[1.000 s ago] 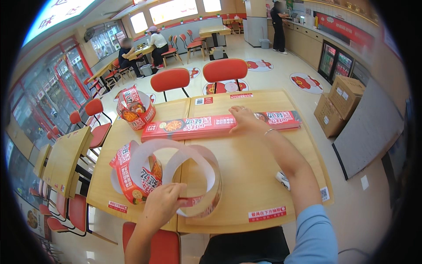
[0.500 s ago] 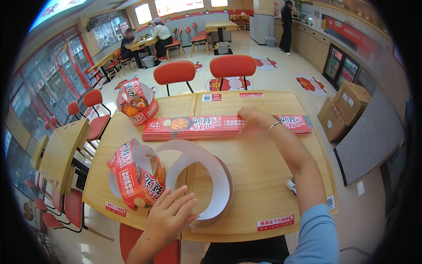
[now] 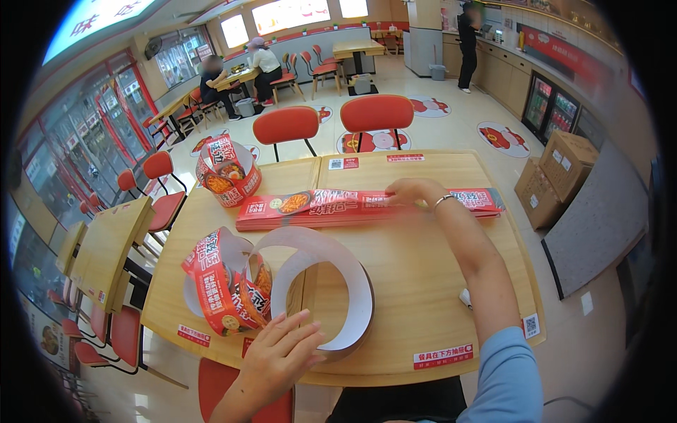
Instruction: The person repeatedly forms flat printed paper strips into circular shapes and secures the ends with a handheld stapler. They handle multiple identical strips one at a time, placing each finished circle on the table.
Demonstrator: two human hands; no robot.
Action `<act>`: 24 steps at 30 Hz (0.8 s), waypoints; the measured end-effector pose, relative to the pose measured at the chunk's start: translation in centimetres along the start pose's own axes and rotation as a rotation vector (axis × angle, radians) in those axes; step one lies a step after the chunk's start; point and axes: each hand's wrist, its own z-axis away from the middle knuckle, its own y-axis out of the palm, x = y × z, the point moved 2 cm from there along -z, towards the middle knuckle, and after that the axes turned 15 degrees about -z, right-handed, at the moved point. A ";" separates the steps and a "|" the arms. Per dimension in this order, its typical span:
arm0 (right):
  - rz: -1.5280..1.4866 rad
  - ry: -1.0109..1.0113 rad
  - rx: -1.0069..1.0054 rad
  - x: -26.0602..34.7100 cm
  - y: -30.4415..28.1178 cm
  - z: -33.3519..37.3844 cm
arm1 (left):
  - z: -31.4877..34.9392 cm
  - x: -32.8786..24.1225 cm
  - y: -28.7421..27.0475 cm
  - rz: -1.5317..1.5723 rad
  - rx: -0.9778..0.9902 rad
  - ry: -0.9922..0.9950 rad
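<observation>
A stack of long red printed paper strips point(image 3: 282, 220) lies across the far half of the wooden table. My right hand point(image 3: 416, 192) pinches the top strip point(image 3: 338, 200) near its middle, and that strip bows up slightly off the stack. Its fingertips are partly hidden. My left hand point(image 3: 282, 349) is open, fingers stretched, at the near edge of a strip curled into a ring with its white inside point(image 3: 356, 282) showing; I cannot tell whether it touches. Left of the ring, red printed paper bands point(image 3: 218, 285) stand curled together. Another cluster of red bands point(image 3: 229, 176) stands at the far left corner.
The wooden table point(image 3: 423, 282) has a small white object point(image 3: 465, 297) partly behind my right forearm. Red chairs point(image 3: 377, 113) stand beyond it. Cardboard boxes point(image 3: 564, 166) and a grey panel point(image 3: 599, 218) are at the right. Other people sit or stand far off.
The top strip has lifted and bowed slightly, shifting a little under my right hand's grip. My left hand stays beside the ring. The whole view has shifted slightly.
</observation>
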 end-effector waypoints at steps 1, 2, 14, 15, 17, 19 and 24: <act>0.005 -0.060 -0.021 0.0 -0.1 0.3 | -0.1 -0.3 -0.2 0.028 -0.003 0.001; 0.010 -0.120 -0.043 0.0 -0.1 0.8 | -0.2 -0.6 -0.3 0.057 -0.006 0.003; 0.591 -0.940 -1.378 3.7 -1.4 22.1 | -8.9 -4.9 8.9 2.484 0.140 -0.615; 0.637 -0.961 -1.414 3.7 -0.7 25.7 | -11.1 -5.3 8.8 2.670 0.151 -0.717; 0.710 -0.918 -1.495 2.0 2.2 30.5 | -14.2 -6.4 10.2 2.662 -0.120 -0.490; 0.625 -0.794 -1.615 -2.8 5.1 34.8 | -16.9 -9.3 9.8 2.601 -0.308 -0.534; -0.878 -0.592 -1.821 -9.6 12.3 41.1 | -16.3 -18.0 10.1 2.692 -0.137 -0.233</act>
